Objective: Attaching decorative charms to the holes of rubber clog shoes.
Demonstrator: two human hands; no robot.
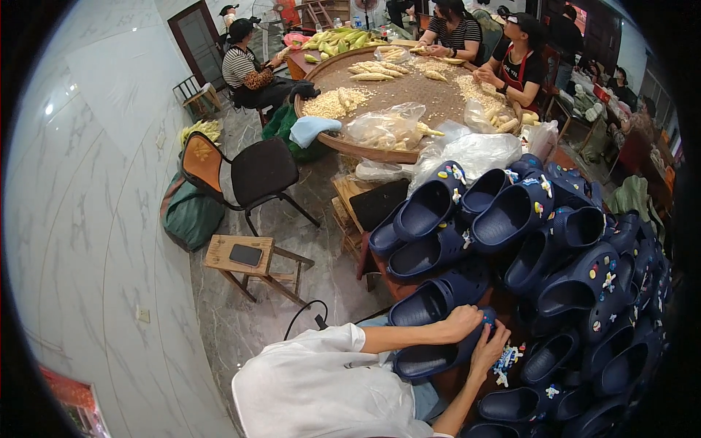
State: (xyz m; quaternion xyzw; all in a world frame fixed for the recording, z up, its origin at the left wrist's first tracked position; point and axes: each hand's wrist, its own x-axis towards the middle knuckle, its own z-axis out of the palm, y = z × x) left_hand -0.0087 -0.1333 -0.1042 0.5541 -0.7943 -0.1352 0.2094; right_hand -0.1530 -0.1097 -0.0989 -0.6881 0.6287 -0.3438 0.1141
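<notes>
A navy blue clog (pixel 427 360) lies in front of me, its open heel toward the left and its toe toward the right. My left hand (pixel 463 323), fingers curled, is closed on the upper of its toe end. My right hand (pixel 491 347) grips the same toe from the near right side. Whether a small charm is between my fingers cannot be made out. Beside my right hand is a small heap of blue, white and yellow shoe charms (pixel 508 363). Just beyond my left hand rests another navy clog (pixel 421 304) without visible charms.
A large pile of navy clogs (pixel 577 292), many with charms, fills the right. Beyond stands a round woven tray (pixel 409 91) with corn kernels and cobs; several people sit around it. On the left are a black chair (pixel 264 166) and a wooden stool (pixel 226 257) holding a phone (pixel 245 254).
</notes>
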